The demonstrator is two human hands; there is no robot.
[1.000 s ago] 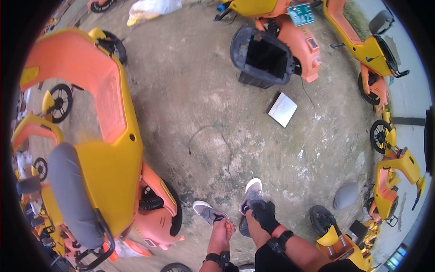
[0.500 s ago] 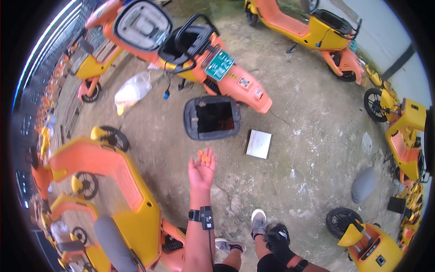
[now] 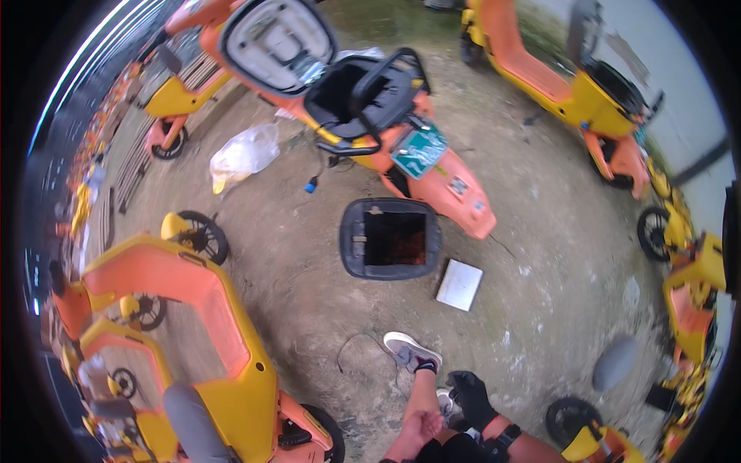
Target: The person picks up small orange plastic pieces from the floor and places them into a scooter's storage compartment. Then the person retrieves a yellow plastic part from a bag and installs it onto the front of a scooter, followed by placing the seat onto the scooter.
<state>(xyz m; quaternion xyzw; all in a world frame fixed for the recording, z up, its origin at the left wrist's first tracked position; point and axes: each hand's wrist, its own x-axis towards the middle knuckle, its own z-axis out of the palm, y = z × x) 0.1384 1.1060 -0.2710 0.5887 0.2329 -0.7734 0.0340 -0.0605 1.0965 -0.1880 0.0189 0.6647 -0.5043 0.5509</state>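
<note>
My bare left hand (image 3: 426, 425) is drawn back low in front of my body, beside my leg. Its fingers look curled in, and what they hold, if anything, is hidden. Just to the right is my right hand (image 3: 472, 397) in a black glove, its fingers bent; the dark glove conceals anything inside them. Ahead of my feet lies a dark grey, open rectangular bin liner or tub (image 3: 354, 238) with a black hollow. A flat silver-white box (image 3: 460, 285) sits on the ground to its right.
An orange-yellow scooter (image 3: 455, 185) with its seat lid (image 3: 278, 45) raised stands beyond the tub. Another scooter (image 3: 251, 363) fills the left side. A clear plastic bag (image 3: 245, 157) lies on the concrete, and a grey seat cushion (image 3: 615, 363) at right.
My left hand, which was stretched forward palm up with a small orange piece, has pulled back near my body. The orange piece is out of sight. My view has shifted, and one foot has stepped forward.
</note>
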